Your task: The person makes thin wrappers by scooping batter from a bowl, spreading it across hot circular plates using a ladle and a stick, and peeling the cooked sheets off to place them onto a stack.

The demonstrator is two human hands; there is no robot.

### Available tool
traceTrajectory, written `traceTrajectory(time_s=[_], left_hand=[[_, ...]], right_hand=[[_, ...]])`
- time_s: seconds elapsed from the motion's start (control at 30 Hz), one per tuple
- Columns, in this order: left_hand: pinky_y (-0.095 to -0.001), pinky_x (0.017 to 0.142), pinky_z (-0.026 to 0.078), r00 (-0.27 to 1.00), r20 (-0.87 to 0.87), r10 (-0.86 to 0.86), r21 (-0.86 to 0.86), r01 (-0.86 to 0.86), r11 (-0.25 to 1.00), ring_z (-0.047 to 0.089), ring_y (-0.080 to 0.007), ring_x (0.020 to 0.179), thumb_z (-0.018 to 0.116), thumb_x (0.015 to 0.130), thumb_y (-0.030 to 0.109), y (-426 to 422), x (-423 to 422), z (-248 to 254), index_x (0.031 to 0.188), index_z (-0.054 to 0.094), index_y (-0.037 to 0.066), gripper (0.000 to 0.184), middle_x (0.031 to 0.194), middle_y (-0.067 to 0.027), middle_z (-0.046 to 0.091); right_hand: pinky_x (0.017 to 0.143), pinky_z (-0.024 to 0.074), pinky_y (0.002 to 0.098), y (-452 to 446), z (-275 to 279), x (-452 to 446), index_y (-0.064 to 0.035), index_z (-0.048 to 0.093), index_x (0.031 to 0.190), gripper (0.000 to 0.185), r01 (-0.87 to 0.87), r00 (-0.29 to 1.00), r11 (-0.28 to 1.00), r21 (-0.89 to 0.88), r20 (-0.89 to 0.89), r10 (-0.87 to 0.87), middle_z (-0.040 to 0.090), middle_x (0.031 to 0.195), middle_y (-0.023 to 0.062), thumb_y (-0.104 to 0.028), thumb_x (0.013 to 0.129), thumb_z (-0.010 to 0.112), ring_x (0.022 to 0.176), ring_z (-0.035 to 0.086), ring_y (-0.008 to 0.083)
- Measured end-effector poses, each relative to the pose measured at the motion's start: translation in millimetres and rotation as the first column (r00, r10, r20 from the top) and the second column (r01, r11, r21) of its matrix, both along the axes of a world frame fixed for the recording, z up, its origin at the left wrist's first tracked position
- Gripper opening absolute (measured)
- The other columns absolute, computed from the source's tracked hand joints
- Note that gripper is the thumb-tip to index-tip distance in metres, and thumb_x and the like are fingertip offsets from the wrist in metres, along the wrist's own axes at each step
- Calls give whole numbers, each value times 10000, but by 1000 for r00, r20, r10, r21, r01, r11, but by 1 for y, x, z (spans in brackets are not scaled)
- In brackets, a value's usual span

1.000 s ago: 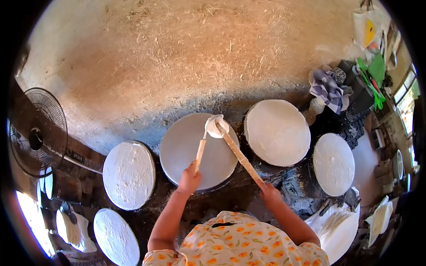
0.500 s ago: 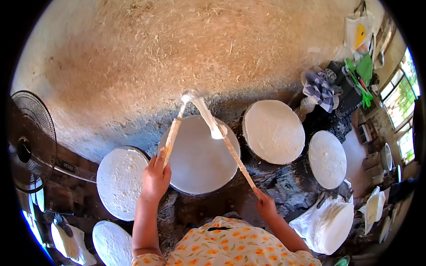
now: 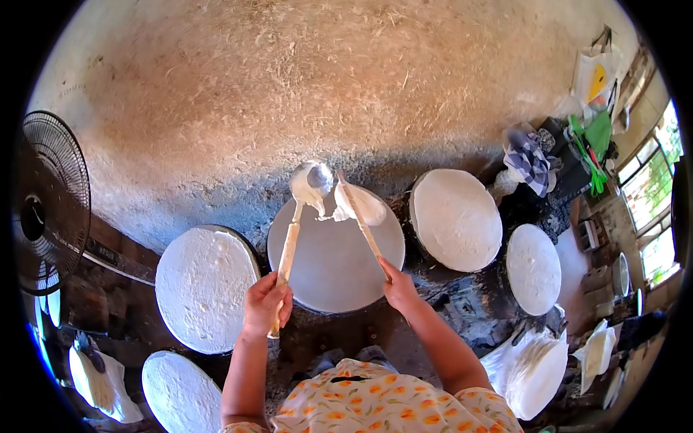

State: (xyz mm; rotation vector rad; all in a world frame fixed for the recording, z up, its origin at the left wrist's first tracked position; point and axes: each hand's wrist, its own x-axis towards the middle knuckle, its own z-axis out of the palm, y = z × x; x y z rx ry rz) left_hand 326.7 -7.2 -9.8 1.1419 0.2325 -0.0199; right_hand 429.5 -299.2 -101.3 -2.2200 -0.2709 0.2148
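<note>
My left hand is wrapped around the pale handle of a ladle, whose batter-coated bowl is tipped over the far rim of a round grey griddle. White batter hangs from the ladle's lip. In my right hand is a thin wooden stick, slanting up and left to the same part of the griddle. A thick patch of white batter lies behind the stick near the far right rim; whether the stick's end touches it I cannot tell. The griddle's nearer surface is bare.
White-topped rounds surround me: one left, one front left, one right and one far right. A stack of thin white sheets stands lower right. A fan is at left; a rough wall rises behind.
The ladle's bowl has turned into view, dripping batter, and a patch of batter now shows on the griddle. My right hand has moved up and left with the stick.
</note>
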Motion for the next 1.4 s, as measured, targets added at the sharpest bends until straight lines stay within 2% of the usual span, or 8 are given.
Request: traceTrajectory(time_s=[0.03,0.13,0.27,0.57,1.0,1.07,1.17,1.4], left_hand=[[-205,332,358,1000,5,1,-4,-1,1000,432,-71,395,456,910,54,4,-3,1,1214,489,-73,331,606,-25,477],[-216,325,341,993,117,-31,-780,111,616,380,-78,384,456,920,89,15,-14,4,1239,472,-53,350,656,-34,450],[-211,352,346,996,-26,80,-358,-84,930,400,-74,422,428,948,116,0,-22,17,1169,518,-2,266,682,-24,455],[-223,336,351,990,-130,46,-75,-56,996,403,-73,407,408,962,115,2,-26,-5,860,482,38,148,650,-17,453],[-215,324,328,985,-159,70,12,-69,998,375,-61,389,444,964,165,17,-35,-11,902,513,26,168,603,1,419],[-203,325,317,996,-69,-57,-503,14,864,351,-52,388,468,951,170,26,-41,2,1109,530,-9,247,620,9,408],[-211,302,306,995,54,85,-653,-29,757,334,-39,376,445,942,131,15,-46,6,1279,449,-26,371,625,10,397],[-210,319,320,984,-95,152,-201,-169,965,360,-63,390,460,949,152,3,-44,5,1088,500,15,199,670,-28,450]], right_hand=[[790,497,359,4,1,3,-162,495,1314,601,-6,999,1000,10,38,6,601,1103,234,58,755,503,979,607,386],[832,489,340,-7,14,-19,-130,487,1319,605,16,999,1000,16,42,-17,594,1152,216,63,746,490,1036,602,352],[880,467,305,-50,-5,-57,-90,482,1318,604,62,992,997,38,111,-66,585,1208,190,69,736,473,1109,587,289],[859,467,301,10,3,-22,-91,476,1327,587,-8,998,999,38,-61,10,584,1204,204,47,756,486,1070,608,260],[835,486,290,-17,15,-29,-86,537,1271,559,-97,995,995,-12,-18,97,601,1177,197,83,740,483,1071,612,272],[818,491,291,-17,1,-9,-105,527,1283,572,-22,998,1000,6,67,22,608,1163,191,78,744,474,1021,630,270],[806,483,283,-3,-20,9,-119,509,1301,579,27,997,987,158,62,-37,607,1154,199,73,756,464,978,640,284],[782,492,275,-2,15,-28,-165,533,1289,583,-336,939,941,37,-56,338,615,1149,179,62,752,496,950,655,274]])
